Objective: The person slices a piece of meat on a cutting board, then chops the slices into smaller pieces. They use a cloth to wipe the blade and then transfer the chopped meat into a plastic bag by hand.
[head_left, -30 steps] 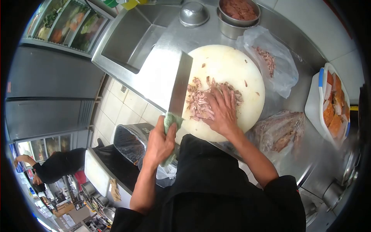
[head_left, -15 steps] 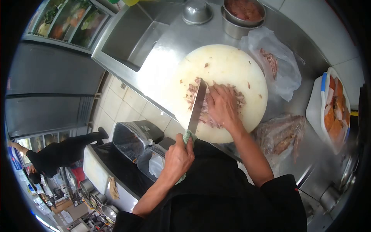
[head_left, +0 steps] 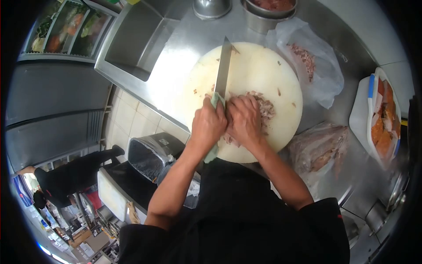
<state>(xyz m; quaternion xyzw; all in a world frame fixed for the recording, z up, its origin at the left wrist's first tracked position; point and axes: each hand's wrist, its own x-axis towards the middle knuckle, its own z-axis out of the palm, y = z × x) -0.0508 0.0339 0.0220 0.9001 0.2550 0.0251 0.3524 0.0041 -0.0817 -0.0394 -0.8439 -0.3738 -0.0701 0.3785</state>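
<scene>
My left hand (head_left: 209, 124) is closed around the handle of a long-bladed knife (head_left: 223, 66), with a pale green cloth (head_left: 212, 154) bunched in the grip. The blade points away from me over a round white cutting board (head_left: 246, 57). Close beside the knife, my right hand (head_left: 244, 119) is closed, its fingers curled and pressed down on chopped meat (head_left: 266, 113). Part of the meat is hidden under both hands. Small scraps lie scattered on the board.
Beyond the board are a plastic bag with meat bits (head_left: 323, 66), metal bowls (head_left: 259, 23) and a sink (head_left: 132, 48). At right are a bagged piece of meat (head_left: 318, 147) and a white tub (head_left: 361, 114). Lined bins (head_left: 151, 154) and another person (head_left: 74, 178) are at left.
My left hand has moved forward with the knife, the tip now near the board's far edge. My right hand has shifted slightly left, beside my left hand.
</scene>
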